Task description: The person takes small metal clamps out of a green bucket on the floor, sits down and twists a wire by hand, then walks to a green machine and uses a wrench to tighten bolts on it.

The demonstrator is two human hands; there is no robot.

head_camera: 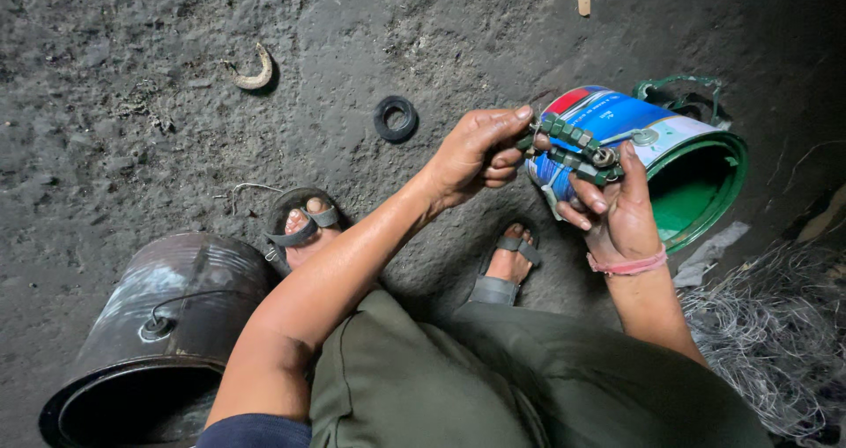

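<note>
2 hands: left hand (476,153) and right hand (617,206) pinch green chain (573,148), long axis running left-right between them.

left hand (476,153): fingers pinched (forearm stretched forward) | right hand (617,210): fingers curled shut, wrist raised

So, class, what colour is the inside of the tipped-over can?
Green, seen in the head view: the can lies on its side.

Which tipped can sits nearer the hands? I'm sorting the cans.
The blue-and-white paint can with green inside, right behind both hands; the dark metal can lies by the left elbow.
</note>
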